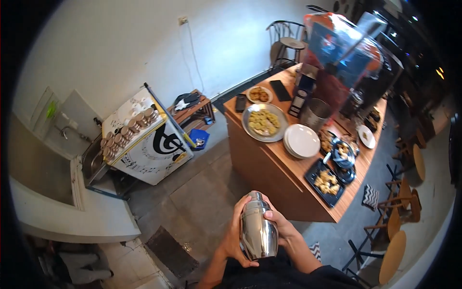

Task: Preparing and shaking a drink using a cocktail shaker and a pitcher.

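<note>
A shiny steel cocktail shaker point(259, 231) with its cap on is held upright, slightly tilted, in front of my body. My left hand point(236, 231) wraps its left side, with fingers up near the cap and the thumb low by the base. On the right side, my right hand point(283, 228) grips it with the thumb across the front below the shoulder. Some of the fingers are hidden behind the shaker. Beyond it stands a wooden counter point(260, 180) with plates of food, apart from both hands.
The counter bears a round metal tray of food point(263, 123), stacked white plates point(301, 141), a black tray of fried pieces point(326, 184) and a metal bucket point(315, 113). At left, many jars point(127, 133) top a white stand point(156, 156). A dark mat point(172, 251) lies on the floor.
</note>
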`<state>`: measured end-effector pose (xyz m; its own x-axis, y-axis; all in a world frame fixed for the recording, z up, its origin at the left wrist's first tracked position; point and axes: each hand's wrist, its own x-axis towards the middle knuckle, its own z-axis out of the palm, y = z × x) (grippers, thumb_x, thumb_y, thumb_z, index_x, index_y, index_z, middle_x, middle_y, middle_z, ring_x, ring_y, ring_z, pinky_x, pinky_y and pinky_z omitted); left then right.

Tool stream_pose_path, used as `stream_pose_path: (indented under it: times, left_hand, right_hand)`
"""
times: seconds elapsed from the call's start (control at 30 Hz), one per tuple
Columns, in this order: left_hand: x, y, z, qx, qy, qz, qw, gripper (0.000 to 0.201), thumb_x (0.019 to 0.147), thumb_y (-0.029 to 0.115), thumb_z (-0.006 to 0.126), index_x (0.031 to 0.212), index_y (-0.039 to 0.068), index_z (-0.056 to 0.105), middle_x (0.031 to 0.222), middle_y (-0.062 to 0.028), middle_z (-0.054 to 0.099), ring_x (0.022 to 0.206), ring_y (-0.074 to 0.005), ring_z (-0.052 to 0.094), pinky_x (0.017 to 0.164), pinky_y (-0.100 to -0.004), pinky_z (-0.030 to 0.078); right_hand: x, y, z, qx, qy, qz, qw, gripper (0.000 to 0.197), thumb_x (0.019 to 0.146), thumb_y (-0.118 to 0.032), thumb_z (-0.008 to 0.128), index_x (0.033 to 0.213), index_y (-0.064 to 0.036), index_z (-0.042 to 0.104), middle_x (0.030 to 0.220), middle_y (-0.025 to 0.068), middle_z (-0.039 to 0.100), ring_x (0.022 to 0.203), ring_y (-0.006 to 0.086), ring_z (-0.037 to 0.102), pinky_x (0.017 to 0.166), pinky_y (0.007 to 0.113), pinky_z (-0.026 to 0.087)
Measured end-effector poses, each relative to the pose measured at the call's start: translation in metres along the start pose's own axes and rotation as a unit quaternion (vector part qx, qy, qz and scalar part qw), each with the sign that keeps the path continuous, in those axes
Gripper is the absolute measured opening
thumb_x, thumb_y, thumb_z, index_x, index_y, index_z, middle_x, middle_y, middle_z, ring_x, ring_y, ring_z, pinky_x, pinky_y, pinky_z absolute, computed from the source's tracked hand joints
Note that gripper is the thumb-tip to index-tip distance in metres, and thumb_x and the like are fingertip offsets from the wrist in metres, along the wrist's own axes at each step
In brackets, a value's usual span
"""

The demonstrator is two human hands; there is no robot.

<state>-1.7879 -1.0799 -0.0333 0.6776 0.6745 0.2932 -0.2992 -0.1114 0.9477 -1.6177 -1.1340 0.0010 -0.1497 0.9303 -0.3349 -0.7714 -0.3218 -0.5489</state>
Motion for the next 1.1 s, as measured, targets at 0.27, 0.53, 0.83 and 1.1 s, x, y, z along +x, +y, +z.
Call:
stream_pose_path:
  times: [0.27, 0.53, 0.83, 1.1]
  left_hand:
    - [0.097, -0.036, -0.108, 0.032, 0.095, 0.025, 0.995, 0.157, 0.034, 0.057, 0.097, 0.157, -0.002, 0.021, 0.157, -0.0220, 0.034, 0.143, -0.0325, 0.041, 0.119, -0.0436, 0.031]
    - [0.207, -0.033, -0.202, 0.055, 0.104, 0.041, 0.992, 0.157, 0.030, 0.058, 0.099, 0.156, 0.001, 0.024, 0.161, -0.0237, 0.026, 0.147, -0.0361, 0.034, 0.121, -0.0467, 0.028]
    - [0.328, -0.071, -0.342, -0.018, 0.055, 0.044, 0.997, 0.156, 0.030, 0.061, 0.100, 0.155, 0.002, 0.028, 0.159, -0.0248, 0.028, 0.147, -0.0361, 0.034, 0.120, -0.0469, 0.028]
    - [0.479, -0.090, -0.502, -0.017, -0.033, -0.053, 0.998, 0.138, 0.074, 0.090, 0.060, 0.162, -0.002, 0.005, 0.168, -0.0226, 0.010, 0.150, -0.0412, 0.026, 0.122, -0.0521, 0.021]
  right_hand:
    - [0.166, -0.047, 0.008, 0.034, -0.096, 0.066, 0.993, 0.119, 0.066, -0.036, 0.094, 0.160, -0.0226, 0.022, 0.141, 0.0072, 0.044, 0.131, 0.0247, 0.049, 0.105, 0.041, 0.050]
    - [0.298, -0.106, 0.040, 0.031, -0.120, 0.051, 0.991, 0.120, 0.062, -0.025, 0.094, 0.158, -0.0215, 0.022, 0.138, 0.0097, 0.045, 0.128, 0.0274, 0.052, 0.104, 0.041, 0.049]
    - [0.454, -0.134, 0.056, 0.060, -0.025, 0.005, 0.998, 0.107, 0.067, -0.025, 0.087, 0.156, -0.0204, 0.027, 0.136, 0.0111, 0.048, 0.125, 0.0271, 0.054, 0.104, 0.042, 0.049]
    - [0.621, -0.236, 0.089, 0.252, -0.060, -0.096, 0.961, 0.096, 0.079, -0.038, 0.083, 0.153, -0.0093, 0.028, 0.126, 0.0188, 0.054, 0.112, 0.0393, 0.062, 0.096, 0.061, 0.056]
